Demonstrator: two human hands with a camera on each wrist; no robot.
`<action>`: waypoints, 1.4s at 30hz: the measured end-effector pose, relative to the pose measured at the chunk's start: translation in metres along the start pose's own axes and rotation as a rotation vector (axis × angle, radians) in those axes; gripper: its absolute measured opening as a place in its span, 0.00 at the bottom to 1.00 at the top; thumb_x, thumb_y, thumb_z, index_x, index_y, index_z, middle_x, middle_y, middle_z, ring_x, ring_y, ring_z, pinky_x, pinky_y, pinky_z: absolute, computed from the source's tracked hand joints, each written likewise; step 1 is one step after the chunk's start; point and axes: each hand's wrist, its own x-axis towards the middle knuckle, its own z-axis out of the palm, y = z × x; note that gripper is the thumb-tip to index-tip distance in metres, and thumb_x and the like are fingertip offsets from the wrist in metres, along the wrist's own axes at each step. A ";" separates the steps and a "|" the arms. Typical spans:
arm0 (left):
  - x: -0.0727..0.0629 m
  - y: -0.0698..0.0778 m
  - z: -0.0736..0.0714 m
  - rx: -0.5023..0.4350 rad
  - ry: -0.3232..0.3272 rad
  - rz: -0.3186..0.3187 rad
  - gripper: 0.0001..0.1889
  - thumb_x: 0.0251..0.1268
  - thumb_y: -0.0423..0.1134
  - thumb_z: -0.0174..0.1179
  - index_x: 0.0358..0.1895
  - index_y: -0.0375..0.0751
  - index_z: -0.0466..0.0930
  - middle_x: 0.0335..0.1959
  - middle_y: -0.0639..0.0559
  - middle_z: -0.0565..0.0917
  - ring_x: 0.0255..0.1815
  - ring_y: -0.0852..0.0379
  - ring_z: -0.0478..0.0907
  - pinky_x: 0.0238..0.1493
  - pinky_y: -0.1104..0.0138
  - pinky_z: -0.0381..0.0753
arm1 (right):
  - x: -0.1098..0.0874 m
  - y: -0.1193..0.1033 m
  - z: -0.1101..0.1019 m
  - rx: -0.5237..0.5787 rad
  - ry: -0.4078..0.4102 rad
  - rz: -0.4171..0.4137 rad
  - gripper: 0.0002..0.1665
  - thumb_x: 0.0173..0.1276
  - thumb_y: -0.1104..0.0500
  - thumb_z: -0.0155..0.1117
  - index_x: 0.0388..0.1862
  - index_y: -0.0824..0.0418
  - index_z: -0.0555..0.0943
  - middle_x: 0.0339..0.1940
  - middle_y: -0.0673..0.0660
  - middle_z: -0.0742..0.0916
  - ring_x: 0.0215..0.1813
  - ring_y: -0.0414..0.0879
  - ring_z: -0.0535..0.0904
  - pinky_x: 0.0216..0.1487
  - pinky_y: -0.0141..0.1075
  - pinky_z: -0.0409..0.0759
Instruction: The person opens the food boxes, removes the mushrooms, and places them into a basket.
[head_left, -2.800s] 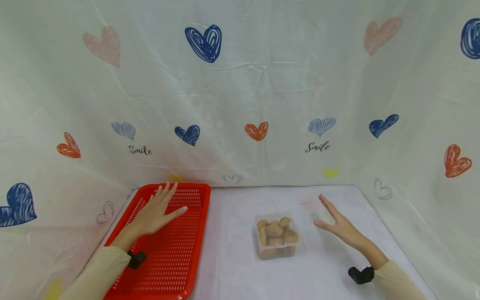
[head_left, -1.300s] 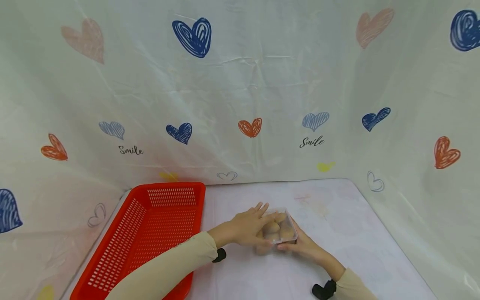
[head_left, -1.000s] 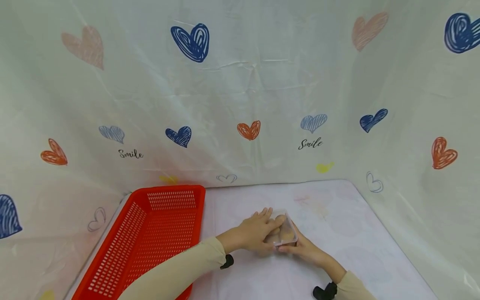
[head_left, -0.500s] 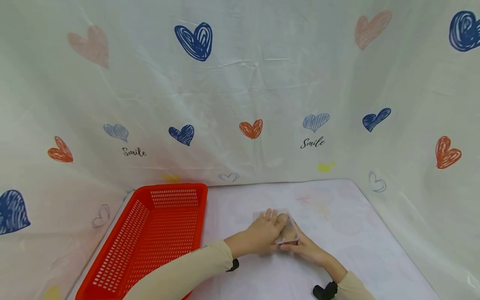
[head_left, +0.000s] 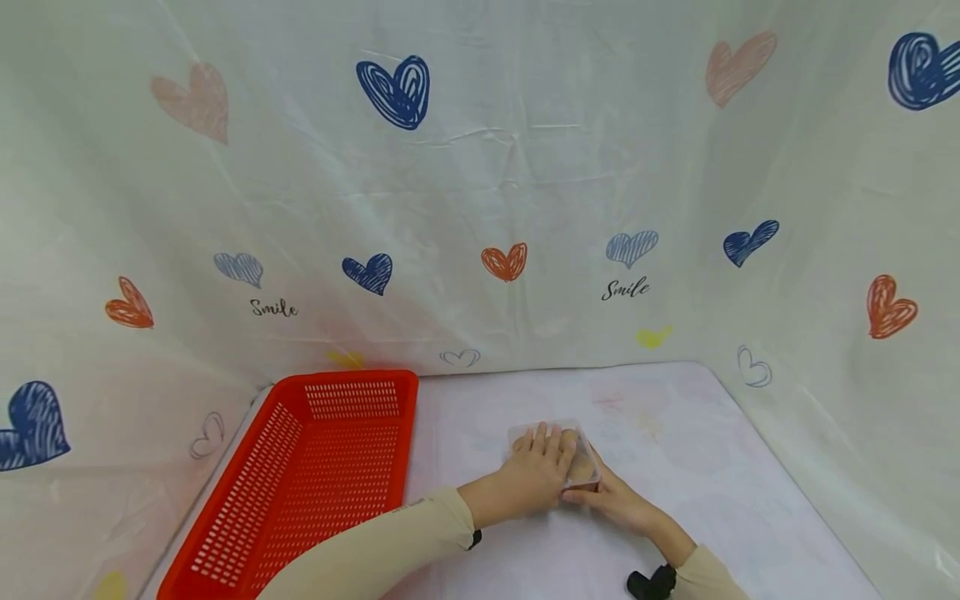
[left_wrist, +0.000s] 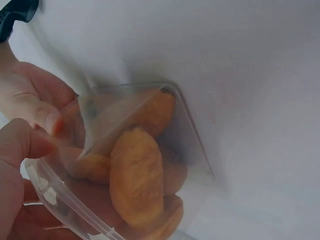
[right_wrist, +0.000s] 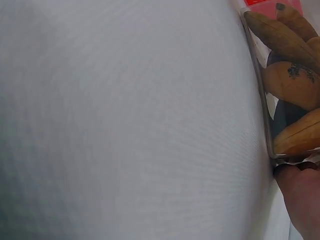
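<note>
A clear plastic box (head_left: 588, 481) with several brown, rounded pieces stands on the white table. They look oblong in the left wrist view, where one piece (left_wrist: 136, 177) lies uppermost; their kind is unclear. In the head view my left hand (head_left: 528, 479) lies over the box's left part, fingers spread along the top. The left wrist view has its bent thumb (left_wrist: 25, 142) and fingers at the box's rim. My right hand (head_left: 618, 500) grips the near right corner; its thumb (left_wrist: 37, 112) is by the left thumb. A dark mark shows on one piece (right_wrist: 292, 85).
A red perforated basket (head_left: 352, 458) stands left of the box, partly behind the left sleeve (head_left: 390, 542). A pale curtain (head_left: 450, 183) printed with hearts hangs behind the white table (head_left: 675, 450). Dark cameras are strapped to both wrists.
Both hands came from apart to the box. Over the last second, my left hand shifted right across its top and its fingers spread over it. The right hand kept its grip at the corner.
</note>
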 end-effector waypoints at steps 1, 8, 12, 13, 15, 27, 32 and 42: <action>0.000 0.001 0.000 -0.011 -0.013 -0.005 0.38 0.72 0.58 0.55 0.76 0.39 0.61 0.72 0.35 0.66 0.72 0.37 0.64 0.68 0.52 0.69 | 0.000 0.000 0.000 -0.001 -0.001 0.001 0.61 0.74 0.65 0.61 0.80 0.54 0.22 0.75 0.74 0.62 0.65 0.37 0.74 0.65 0.23 0.65; 0.003 0.008 -0.001 -0.017 -0.084 -0.048 0.38 0.74 0.60 0.52 0.77 0.41 0.59 0.75 0.38 0.62 0.74 0.40 0.61 0.70 0.53 0.67 | -0.001 0.000 0.000 -0.039 -0.004 0.011 0.60 0.75 0.63 0.60 0.80 0.55 0.23 0.75 0.74 0.64 0.64 0.38 0.76 0.61 0.25 0.70; 0.002 0.012 0.000 0.066 -0.065 -0.055 0.37 0.75 0.62 0.48 0.77 0.43 0.60 0.74 0.40 0.64 0.73 0.42 0.63 0.68 0.54 0.70 | -0.002 -0.001 0.000 -0.079 0.003 0.005 0.59 0.75 0.62 0.60 0.79 0.59 0.23 0.75 0.76 0.60 0.58 0.37 0.78 0.50 0.28 0.76; 0.001 0.014 0.000 0.104 -0.048 -0.052 0.36 0.76 0.62 0.46 0.77 0.43 0.61 0.74 0.41 0.65 0.72 0.43 0.65 0.66 0.54 0.72 | -0.002 0.000 0.000 -0.090 0.007 0.006 0.59 0.75 0.62 0.59 0.79 0.60 0.23 0.74 0.77 0.61 0.54 0.37 0.79 0.46 0.29 0.76; -0.002 0.016 0.001 0.188 -0.002 -0.037 0.35 0.77 0.62 0.43 0.76 0.43 0.63 0.72 0.41 0.68 0.70 0.44 0.68 0.63 0.54 0.75 | -0.003 0.001 0.000 -0.104 0.015 0.012 0.59 0.75 0.62 0.60 0.79 0.61 0.23 0.72 0.77 0.65 0.46 0.38 0.78 0.39 0.29 0.75; -0.004 0.009 -0.006 0.248 0.095 0.004 0.35 0.77 0.63 0.41 0.73 0.40 0.67 0.67 0.43 0.74 0.64 0.48 0.76 0.56 0.59 0.81 | -0.004 0.000 -0.002 -0.148 0.015 -0.010 0.55 0.74 0.62 0.60 0.79 0.70 0.31 0.70 0.75 0.70 0.55 0.36 0.78 0.50 0.28 0.76; 0.000 -0.010 -0.019 0.047 -0.008 0.046 0.30 0.80 0.55 0.44 0.73 0.36 0.59 0.69 0.44 0.72 0.66 0.49 0.73 0.59 0.63 0.78 | -0.004 -0.003 -0.004 -0.167 0.001 0.021 0.31 0.76 0.61 0.59 0.68 0.76 0.62 0.53 0.57 0.87 0.47 0.37 0.81 0.43 0.31 0.78; 0.001 -0.067 -0.030 -0.704 -0.116 0.130 0.26 0.81 0.50 0.46 0.76 0.46 0.63 0.73 0.48 0.68 0.71 0.52 0.67 0.71 0.60 0.66 | -0.003 -0.011 0.001 -0.199 0.109 0.187 0.57 0.72 0.54 0.65 0.81 0.65 0.36 0.77 0.73 0.57 0.62 0.54 0.69 0.52 0.29 0.72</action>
